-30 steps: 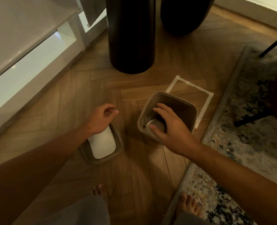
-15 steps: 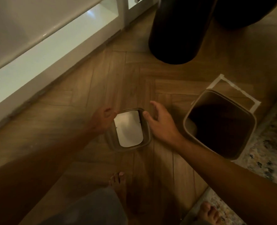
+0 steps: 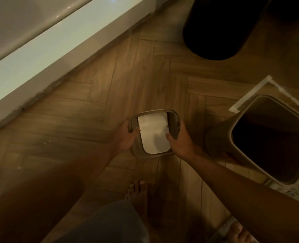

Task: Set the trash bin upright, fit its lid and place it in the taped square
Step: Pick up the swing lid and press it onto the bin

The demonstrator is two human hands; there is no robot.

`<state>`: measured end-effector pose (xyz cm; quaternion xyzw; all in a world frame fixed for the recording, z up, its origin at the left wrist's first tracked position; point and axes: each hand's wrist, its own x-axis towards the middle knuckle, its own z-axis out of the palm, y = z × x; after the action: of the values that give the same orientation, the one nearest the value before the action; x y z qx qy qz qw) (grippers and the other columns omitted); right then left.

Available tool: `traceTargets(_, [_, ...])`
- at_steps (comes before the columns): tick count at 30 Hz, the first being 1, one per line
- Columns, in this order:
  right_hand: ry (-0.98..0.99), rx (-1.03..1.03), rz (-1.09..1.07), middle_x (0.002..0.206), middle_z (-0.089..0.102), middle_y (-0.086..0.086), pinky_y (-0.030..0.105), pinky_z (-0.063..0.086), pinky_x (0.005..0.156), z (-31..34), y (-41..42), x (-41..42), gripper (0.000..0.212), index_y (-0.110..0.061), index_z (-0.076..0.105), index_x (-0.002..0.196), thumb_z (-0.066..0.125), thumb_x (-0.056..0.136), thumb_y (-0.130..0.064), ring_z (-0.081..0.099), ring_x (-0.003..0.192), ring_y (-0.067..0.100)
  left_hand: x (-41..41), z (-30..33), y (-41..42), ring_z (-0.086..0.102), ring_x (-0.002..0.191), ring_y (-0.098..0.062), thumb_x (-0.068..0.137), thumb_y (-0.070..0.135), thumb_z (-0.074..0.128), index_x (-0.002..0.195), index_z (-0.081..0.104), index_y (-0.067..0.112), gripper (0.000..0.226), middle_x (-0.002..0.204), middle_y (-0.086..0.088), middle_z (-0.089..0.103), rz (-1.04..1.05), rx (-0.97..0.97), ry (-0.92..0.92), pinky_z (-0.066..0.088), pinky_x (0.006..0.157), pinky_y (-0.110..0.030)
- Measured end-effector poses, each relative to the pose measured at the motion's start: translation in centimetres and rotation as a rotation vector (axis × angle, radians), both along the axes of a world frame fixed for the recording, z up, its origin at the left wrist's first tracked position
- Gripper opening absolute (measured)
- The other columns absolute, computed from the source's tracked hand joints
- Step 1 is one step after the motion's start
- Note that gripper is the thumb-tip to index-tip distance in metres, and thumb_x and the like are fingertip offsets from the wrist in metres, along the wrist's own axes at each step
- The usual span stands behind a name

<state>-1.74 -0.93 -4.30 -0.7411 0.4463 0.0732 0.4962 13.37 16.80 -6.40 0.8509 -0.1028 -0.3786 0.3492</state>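
No writing is readable. Both arms reach forward: the left hand (image 3: 127, 137) and right hand (image 3: 180, 141) have fingers curled, gripping the lid (image 3: 152, 135) by its side edges. The open trash bin (image 3: 261, 139) stands upright at right, overlapping the taped square (image 3: 250, 92).

One head-worn wide view, looking steeply down.

We look from above at the herringbone wooden floor (image 3: 96, 109), close over both forearms; the white cabinet base (image 3: 40, 50) runs far left, the taupe open plastic bin (image 3: 220, 137) sits right, bare feet at the near edge.
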Motion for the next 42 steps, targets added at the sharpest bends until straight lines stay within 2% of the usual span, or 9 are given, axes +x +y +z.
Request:
traceTargets(3, [0.015, -0.009, 0.001, 0.159, 0.046, 0.009, 0.052, 0.045, 0.113, -0.2, -0.5, -0.1, 0.079, -0.020, 0.025, 0.164, 0.069, 0.100, -0.028, 0.048, 0.143, 0.031, 0.1, 0.0, 0.2, 0.067, 0.092, -0.006, 0.098, 0.031, 0.059, 0.111, 0.065, 0.034, 0.015, 0.098, 0.018, 0.068, 0.002, 0.019, -0.025, 0.058, 0.085, -0.035])
traceTargets(6, [0.021, -0.007, 0.023, 0.156, 0.050, 0.009, 0.049, 0.047, 0.111, 0.5, -0.9, 0.2, 0.074, -0.019, 0.030, 0.161, 0.069, 0.100, -0.033, 0.051, 0.140, 0.030, 0.4, 0.8, 0.1, 0.063, 0.074, 0.009, 0.097, 0.016, 0.057, 0.088, 0.060, 0.044, 0.029, 0.085, 0.023, 0.062, 0.020, 0.024, -0.093, 0.048, 0.064, -0.014])
traceTargets(9, [0.005, 0.019, 0.028, 0.152, 0.054, 0.009, 0.045, 0.048, 0.110, 1.9, -1.1, 0.7, 0.072, -0.016, 0.036, 0.159, 0.070, 0.098, -0.033, 0.054, 0.137, 0.029, 0.9, 2.5, -0.5, 0.059, 0.067, 0.022, 0.098, 0.015, 0.057, 0.105, 0.067, 0.037, 0.025, 0.082, 0.023, 0.061, 0.067, -0.012, -0.139, 0.042, 0.055, -0.005])
traceTargets(14, [0.009, -0.030, 0.114, 0.154, 0.053, 0.011, 0.029, 0.043, 0.101, 5.1, -2.0, 1.4, 0.068, -0.012, 0.044, 0.156, 0.070, 0.097, -0.035, 0.053, 0.138, 0.030, 2.2, 7.1, -2.0, 0.065, 0.077, -0.015, 0.097, 0.014, 0.064, 0.134, 0.064, 0.010, 0.038, 0.079, 0.001, 0.066, 0.094, -0.074, -0.221, 0.057, 0.080, -0.038])
traceTargets(17, [0.011, -0.044, 0.146, 0.162, 0.042, 0.011, 0.039, 0.042, 0.114, 8.2, -2.5, 1.3, 0.074, -0.013, 0.039, 0.160, 0.067, 0.098, -0.043, 0.046, 0.144, 0.030, 3.1, 11.0, -3.1, 0.065, 0.079, -0.026, 0.096, 0.008, 0.064, 0.139, 0.061, 0.005, 0.044, 0.087, -0.011, 0.064, 0.098, -0.150, -0.230, 0.060, 0.078, -0.043])
traceTargets(20, [-0.052, -0.082, 0.194, 0.160, 0.045, 0.010, 0.028, 0.040, 0.107, 12.1, -2.6, 1.2, 0.068, -0.012, 0.044, 0.157, 0.068, 0.099, -0.038, 0.049, 0.142, 0.028, 3.1, 15.7, -4.8, 0.072, 0.080, -0.031, 0.093, 0.009, 0.068, 0.133, 0.066, 0.014, 0.040, 0.079, -0.002, 0.068, 0.144, -0.269, -0.241, 0.063, 0.074, -0.052])
traceTargets(24, [-0.148, -0.073, 0.236, 0.154, 0.053, 0.004, 0.019, 0.041, 0.093, 18.6, -2.8, 0.7, 0.061, -0.018, 0.048, 0.155, 0.068, 0.100, -0.038, 0.055, 0.133, 0.020, 2.0, 21.2, -6.8, 0.071, 0.070, -0.008, 0.091, 0.013, 0.071, 0.126, 0.071, 0.022, 0.036, 0.077, 0.012, 0.071, 0.162, -0.363, -0.313, 0.065, 0.063, -0.043])
traceTargets(34, [-0.324, -0.200, 0.296, 0.137, 0.054, -0.023, 0.011, 0.039, 0.079, 28.9, -3.1, -5.8, 0.060, -0.035, 0.045, 0.153, 0.064, 0.098, -0.049, 0.052, 0.114, -0.008, -5.0, 29.8, -12.0, 0.072, 0.081, -0.011, 0.091, 0.011, 0.073, 0.131, 0.062, 0.025, 0.043, 0.098, 0.009, 0.068, 0.262, -0.511, -0.290, 0.058, 0.057, -0.017])
traceTargets(42, [-0.420, -0.477, 0.113, 0.107, 0.064, -0.021, 0.009, 0.042, 0.072, 30.4, -4.7, -12.3, 0.027, -0.029, 0.066, 0.130, 0.056, 0.105, -0.022, 0.057, 0.093, -0.015, -11.4, 32.0, -16.6, 0.072, 0.080, 0.003, 0.089, 0.020, 0.077, 0.130, 0.057, 0.028, 0.046, 0.095, 0.007, 0.070, 0.137, -0.626, -0.180, 0.056, 0.057, -0.015])
